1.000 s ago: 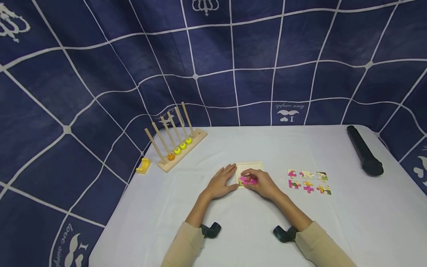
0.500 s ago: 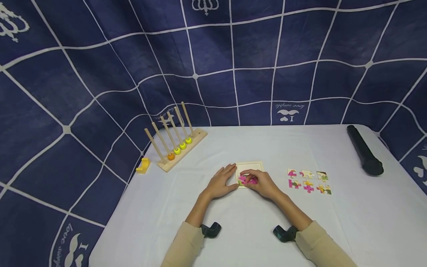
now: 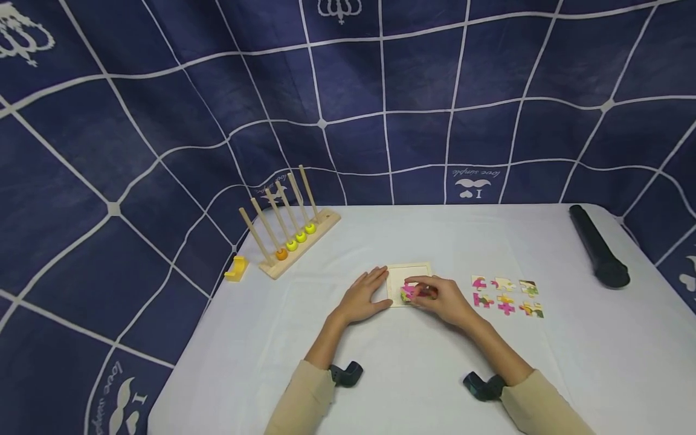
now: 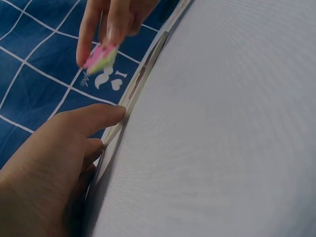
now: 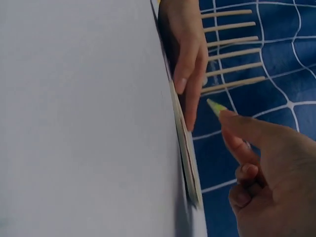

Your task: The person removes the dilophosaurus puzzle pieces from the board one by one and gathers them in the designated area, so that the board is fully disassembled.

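Note:
A square wooden puzzle tray (image 3: 396,279) lies flat on the white table. My left hand (image 3: 357,299) rests along its left side, fingers extended to the far corner and thumb at the near one. Over the tray, my right hand (image 3: 444,300) pinches a pink and green jigsaw piece (image 3: 408,292) between thumb and fingers. In the left wrist view that jigsaw piece (image 4: 101,59) is held off the tray, tilted. Seen from the right wrist, only its green corner (image 5: 216,107) shows. The fingers hide the tray's right part, so I cannot tell whether anything lies there.
Several loose jigsaw pieces (image 3: 505,308) lie in two rows right of the tray. A wooden peg rack (image 3: 304,243) with yellow and orange beads stands back left, a yellow block (image 3: 236,269) beside it. A black microphone-shaped object (image 3: 599,248) lies far right.
My right hand has drawn back to the right and lifted the pink and green jigsaw piece, baring the tray's lower left. The left hand keeps its place on the tray; the view shifted slightly.

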A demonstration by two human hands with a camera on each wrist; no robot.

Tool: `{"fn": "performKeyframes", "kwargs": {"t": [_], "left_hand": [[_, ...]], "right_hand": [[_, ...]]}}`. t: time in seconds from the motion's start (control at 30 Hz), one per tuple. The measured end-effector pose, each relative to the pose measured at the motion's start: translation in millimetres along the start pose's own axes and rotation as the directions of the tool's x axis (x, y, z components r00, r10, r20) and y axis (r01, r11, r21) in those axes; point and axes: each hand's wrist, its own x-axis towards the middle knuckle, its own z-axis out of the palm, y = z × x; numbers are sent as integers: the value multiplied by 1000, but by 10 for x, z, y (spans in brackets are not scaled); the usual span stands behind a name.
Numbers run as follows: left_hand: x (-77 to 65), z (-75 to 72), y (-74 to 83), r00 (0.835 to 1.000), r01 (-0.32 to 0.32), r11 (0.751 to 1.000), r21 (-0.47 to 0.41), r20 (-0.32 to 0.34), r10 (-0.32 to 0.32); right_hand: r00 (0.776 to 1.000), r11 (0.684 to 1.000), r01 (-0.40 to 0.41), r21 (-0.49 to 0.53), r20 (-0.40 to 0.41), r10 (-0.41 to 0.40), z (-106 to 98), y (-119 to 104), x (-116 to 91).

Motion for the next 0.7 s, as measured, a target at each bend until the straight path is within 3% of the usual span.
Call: {"fn": "performKeyframes", "kwargs": {"t": [0.43, 0.7], "left_hand": [[7, 8, 2, 1000, 9, 1000, -21, -5, -9], [13, 15, -11, 1000, 14, 1000, -19, -12, -14]], "right_hand": [[984, 972, -176, -152, -59, 169, -741, 72, -663], [968, 953, -251, -171, -18, 252, -942, 173, -957]]}}
